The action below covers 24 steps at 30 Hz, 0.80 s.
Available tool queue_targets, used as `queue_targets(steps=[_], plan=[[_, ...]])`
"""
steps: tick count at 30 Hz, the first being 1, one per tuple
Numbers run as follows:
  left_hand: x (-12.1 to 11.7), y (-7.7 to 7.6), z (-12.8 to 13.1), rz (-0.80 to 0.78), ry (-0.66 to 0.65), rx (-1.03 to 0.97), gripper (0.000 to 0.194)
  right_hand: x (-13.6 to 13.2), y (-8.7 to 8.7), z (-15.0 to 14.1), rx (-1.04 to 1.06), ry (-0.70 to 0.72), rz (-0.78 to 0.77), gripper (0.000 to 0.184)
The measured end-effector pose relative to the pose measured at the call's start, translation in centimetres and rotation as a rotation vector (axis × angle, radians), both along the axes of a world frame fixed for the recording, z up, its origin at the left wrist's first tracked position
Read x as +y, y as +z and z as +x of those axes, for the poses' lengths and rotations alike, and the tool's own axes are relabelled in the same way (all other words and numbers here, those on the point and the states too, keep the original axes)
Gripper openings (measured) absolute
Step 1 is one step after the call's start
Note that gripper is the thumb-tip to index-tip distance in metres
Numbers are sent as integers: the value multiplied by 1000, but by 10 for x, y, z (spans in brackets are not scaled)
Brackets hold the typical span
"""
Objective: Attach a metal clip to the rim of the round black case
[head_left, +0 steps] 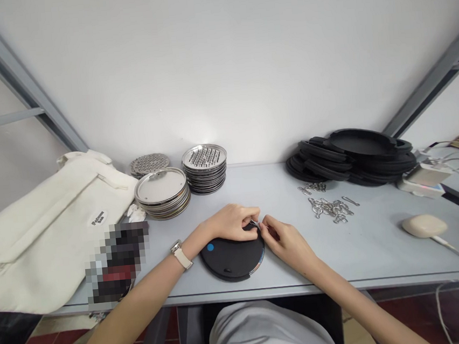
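Observation:
A round black disc [232, 258] with a blue dot lies flat near the table's front edge. My left hand [234, 221] rests on its far rim, fingers curled in a pinch. My right hand [285, 242] meets it from the right, fingers also pinched. Between the two sets of fingertips sits a small metal clip [255, 223], held at the disc's upper right edge. A watch is on my left wrist.
Loose metal clips [330, 206] lie right of my hands. Black rings are stacked [350, 157] at the back right. Stacks of metal lids [162, 192] and perforated plates [205, 166] stand at the back left, beside a white cloth bag [44, 227]. A mouse [423, 225] sits far right.

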<state>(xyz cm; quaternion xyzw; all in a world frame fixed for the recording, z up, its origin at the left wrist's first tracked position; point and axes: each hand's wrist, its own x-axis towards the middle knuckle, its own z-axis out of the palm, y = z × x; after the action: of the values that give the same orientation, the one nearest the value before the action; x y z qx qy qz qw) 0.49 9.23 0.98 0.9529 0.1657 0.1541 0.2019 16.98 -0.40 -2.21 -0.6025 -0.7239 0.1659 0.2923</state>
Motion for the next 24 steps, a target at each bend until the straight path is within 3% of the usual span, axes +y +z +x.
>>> queue_targets(steps=[24], plan=[[2,-3,1,-12,-7,19,10,-1,2,0,-64,-2,22,24]])
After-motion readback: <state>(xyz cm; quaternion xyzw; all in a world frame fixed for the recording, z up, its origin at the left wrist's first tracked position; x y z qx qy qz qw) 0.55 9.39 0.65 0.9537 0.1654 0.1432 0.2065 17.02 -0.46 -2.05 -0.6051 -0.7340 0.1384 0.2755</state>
